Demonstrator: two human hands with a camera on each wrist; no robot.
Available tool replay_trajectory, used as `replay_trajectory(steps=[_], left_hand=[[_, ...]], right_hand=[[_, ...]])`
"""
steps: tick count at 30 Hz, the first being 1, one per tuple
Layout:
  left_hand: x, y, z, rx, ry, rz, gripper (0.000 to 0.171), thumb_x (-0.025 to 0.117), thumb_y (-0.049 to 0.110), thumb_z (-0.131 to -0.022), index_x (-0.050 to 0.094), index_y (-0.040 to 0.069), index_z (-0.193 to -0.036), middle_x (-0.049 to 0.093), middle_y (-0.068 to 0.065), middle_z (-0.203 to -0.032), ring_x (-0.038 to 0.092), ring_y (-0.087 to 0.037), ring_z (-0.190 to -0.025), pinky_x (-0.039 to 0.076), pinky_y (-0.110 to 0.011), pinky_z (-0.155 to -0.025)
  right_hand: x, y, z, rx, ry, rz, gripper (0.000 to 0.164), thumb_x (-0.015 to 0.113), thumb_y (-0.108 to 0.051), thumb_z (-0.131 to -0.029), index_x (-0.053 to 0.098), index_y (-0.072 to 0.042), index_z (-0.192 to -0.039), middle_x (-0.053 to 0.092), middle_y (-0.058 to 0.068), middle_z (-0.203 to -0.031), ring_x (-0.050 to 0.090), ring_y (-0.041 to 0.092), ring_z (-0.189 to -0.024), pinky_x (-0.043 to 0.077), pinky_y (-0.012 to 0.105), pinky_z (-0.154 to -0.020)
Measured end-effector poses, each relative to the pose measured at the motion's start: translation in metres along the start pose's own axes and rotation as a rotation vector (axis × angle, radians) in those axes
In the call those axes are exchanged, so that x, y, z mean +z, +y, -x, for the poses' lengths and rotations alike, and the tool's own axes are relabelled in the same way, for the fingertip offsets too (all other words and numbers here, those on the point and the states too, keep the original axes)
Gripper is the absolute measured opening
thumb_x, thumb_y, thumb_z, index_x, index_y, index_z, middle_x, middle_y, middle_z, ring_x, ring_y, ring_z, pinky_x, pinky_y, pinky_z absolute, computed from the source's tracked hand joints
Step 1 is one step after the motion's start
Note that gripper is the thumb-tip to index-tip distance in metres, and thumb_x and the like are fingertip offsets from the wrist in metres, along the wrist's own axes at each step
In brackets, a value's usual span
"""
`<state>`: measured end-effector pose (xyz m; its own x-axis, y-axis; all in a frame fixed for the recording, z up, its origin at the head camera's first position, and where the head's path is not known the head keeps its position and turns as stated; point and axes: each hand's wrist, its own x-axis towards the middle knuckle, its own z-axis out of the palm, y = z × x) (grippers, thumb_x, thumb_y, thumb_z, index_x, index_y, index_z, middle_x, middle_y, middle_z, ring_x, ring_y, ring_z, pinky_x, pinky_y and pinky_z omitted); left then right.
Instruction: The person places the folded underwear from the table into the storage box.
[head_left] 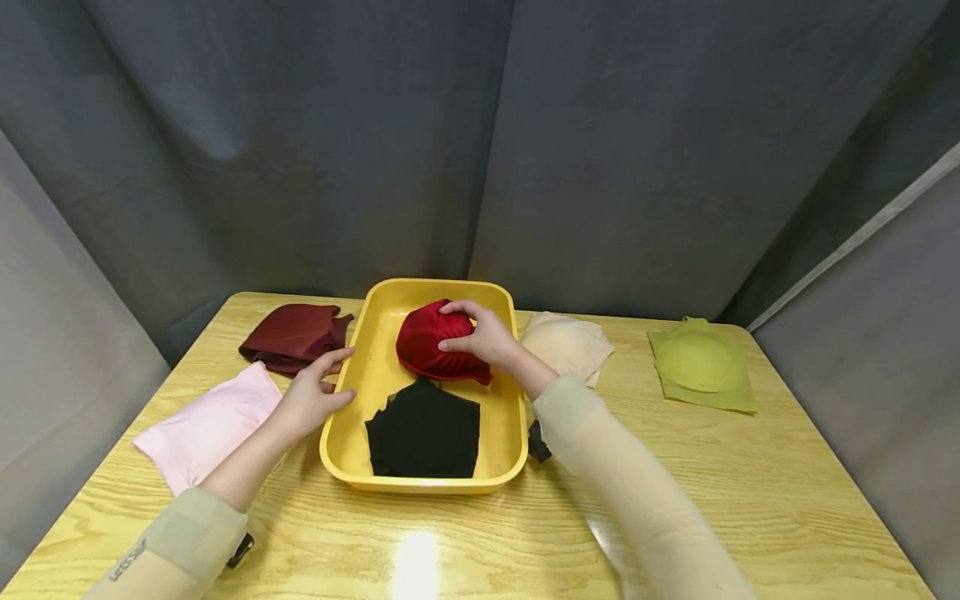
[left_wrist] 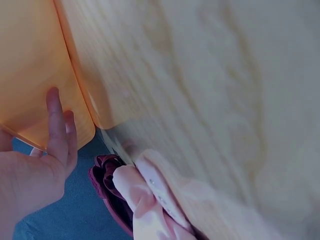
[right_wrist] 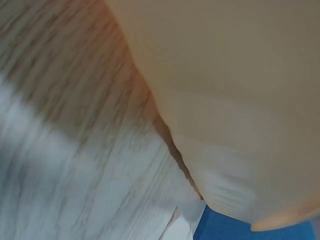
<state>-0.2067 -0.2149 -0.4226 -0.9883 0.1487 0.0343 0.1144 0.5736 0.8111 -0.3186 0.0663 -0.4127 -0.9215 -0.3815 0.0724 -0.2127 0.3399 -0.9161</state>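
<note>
A folded red satin bra [head_left: 429,343] lies in the far half of the yellow tray [head_left: 347,477]. My right hand [head_left: 487,337] reaches over the tray's right rim and grips the bra's right side between spread thumb and fingers. In the near half of the tray sits a folded black bra [head_left: 426,433]. My left hand [head_left: 311,396] is at the tray's left rim; in the left wrist view its straight fingers [left_wrist: 57,132] rest along the outer wall. The right wrist view is filled mostly by the tray's wall [right_wrist: 240,110], and the right hand's grip is hidden there.
Left of the tray lie a maroon folded bra [head_left: 292,335] and a pale pink one [head_left: 213,421]. To the right are a beige bra [head_left: 568,343], partly behind my right wrist, and a yellow-green one [head_left: 701,367]. Grey curtains [head_left: 360,150] hang behind the wooden table [head_left: 750,492].
</note>
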Motion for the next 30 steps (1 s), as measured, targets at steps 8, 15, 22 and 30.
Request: replay_trajectory(steps=[8,15,22,30], left_hand=[[-0.001,0.0,0.0,0.011,-0.007,0.0,0.063,0.064,0.006,-0.086,0.037,0.006,-0.143,0.046,-0.029,-0.129,0.061,-0.038,-0.098,0.054,-0.037,-0.074],[-0.001,-0.002,0.001,0.003,-0.001,-0.003,0.063,0.063,0.006,-0.086,0.038,0.008,-0.143,0.046,-0.028,-0.13,0.061,-0.038,-0.098,0.054,-0.037,-0.075],[-0.001,-0.001,0.0,0.002,-0.006,-0.006,0.063,0.064,0.006,-0.086,0.037,0.008,-0.143,0.045,-0.029,-0.129,0.06,-0.038,-0.099,0.054,-0.039,-0.076],[-0.001,0.0,0.0,-0.001,-0.004,-0.006,0.063,0.063,0.006,-0.087,0.037,0.008,-0.144,0.046,-0.029,-0.131,0.06,-0.039,-0.099,0.054,-0.038,-0.076]], right_hand=[[0.004,0.001,-0.001,0.012,-0.007,0.07,0.05,0.08,-0.011,-0.074,0.059,-0.017,-0.119,0.054,0.007,-0.127,0.05,0.025,-0.112,0.045,0.034,-0.098],[0.003,0.002,-0.001,0.018,-0.042,0.142,0.056,0.079,-0.01,-0.075,0.055,-0.017,-0.125,0.051,0.009,-0.132,0.048,0.028,-0.117,0.04,0.038,-0.103],[0.001,0.007,-0.005,0.071,-0.077,0.201,0.066,0.081,-0.009,-0.072,0.051,-0.021,-0.131,0.048,0.009,-0.135,0.043,0.028,-0.123,0.035,0.042,-0.107],[0.0,0.012,-0.007,0.017,-0.115,0.321,0.069,0.079,-0.009,-0.074,0.049,-0.016,-0.136,0.044,0.01,-0.142,0.037,0.029,-0.13,0.027,0.041,-0.112]])
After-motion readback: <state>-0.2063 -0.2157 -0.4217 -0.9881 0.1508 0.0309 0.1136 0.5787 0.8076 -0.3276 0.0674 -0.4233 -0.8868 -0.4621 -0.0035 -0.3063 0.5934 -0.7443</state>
